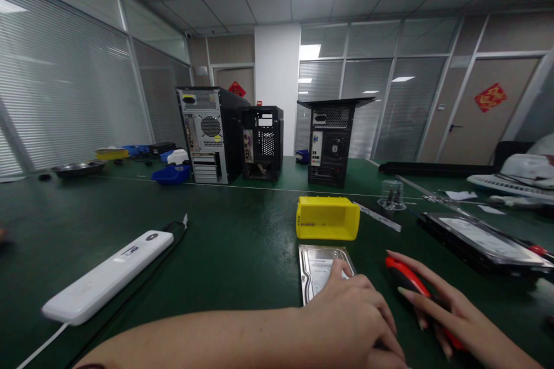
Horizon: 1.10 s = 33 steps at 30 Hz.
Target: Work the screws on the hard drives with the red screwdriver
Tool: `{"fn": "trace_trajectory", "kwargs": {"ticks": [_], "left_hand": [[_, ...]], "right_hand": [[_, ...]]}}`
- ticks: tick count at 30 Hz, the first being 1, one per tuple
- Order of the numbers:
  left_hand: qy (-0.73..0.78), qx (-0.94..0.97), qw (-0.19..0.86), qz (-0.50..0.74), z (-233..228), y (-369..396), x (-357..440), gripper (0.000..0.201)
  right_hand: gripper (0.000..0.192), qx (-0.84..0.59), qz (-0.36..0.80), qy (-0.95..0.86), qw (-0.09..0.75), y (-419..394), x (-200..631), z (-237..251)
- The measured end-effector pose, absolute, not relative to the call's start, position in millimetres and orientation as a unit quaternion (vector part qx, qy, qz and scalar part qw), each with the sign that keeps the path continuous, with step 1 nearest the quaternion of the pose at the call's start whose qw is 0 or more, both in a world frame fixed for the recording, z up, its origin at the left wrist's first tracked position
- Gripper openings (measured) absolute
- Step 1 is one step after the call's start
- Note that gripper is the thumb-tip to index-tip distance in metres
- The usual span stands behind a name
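Two bare hands work at the near edge of the green tabletop (225, 253), both low in the head view. The left hand (352, 311) lies flat on a silver hard drive (318, 268), fingers spread and pressing down on its near end rather than closing around it, so the drive is steadied, not lifted. The drive sits label-up just near of a yellow parts bin (328, 218). The right hand (437, 305) has its grip partly closed over a red-and-black screwdriver (404, 277), whose handle points far-left from under the fingers; the tip is hidden, so whether it touches anything cannot be told. Judging from this, the step in hand looks like bracing the drive while readying the tool. A next move would call for turning the tool upright and bringing its tip to a screw on the drive, with the left hand staying firm. To the right lies a second drive in a black tray (480, 239); to the left, a white power strip (108, 277); far off stand three computer towers (259, 138).
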<state>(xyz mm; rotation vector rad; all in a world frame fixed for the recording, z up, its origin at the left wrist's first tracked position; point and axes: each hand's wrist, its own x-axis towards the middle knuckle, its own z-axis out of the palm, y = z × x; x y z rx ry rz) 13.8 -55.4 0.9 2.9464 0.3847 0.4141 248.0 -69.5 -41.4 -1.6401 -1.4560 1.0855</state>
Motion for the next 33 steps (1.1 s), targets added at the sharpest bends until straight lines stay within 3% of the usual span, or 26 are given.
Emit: {"fn": "trace_trajectory", "kwargs": {"ticks": [10, 25, 33], "left_hand": [[0.093, 0.983, 0.021, 0.159, -6.3, -53.1, 14.8, 0.023], [0.062, 0.984, -0.032, 0.165, -8.8, -54.6, 16.1, 0.02], [0.074, 0.989, -0.03, 0.127, -4.7, -53.8, 17.2, 0.028]], "right_hand": [[0.102, -0.626, 0.42, -0.555, 0.352, -68.8, 246.4, -41.1], [0.106, -0.616, 0.423, -0.559, 0.359, -69.2, 247.8, -42.1], [0.108, -0.62, 0.433, -0.566, 0.329, -67.1, 255.9, -42.8]]}}
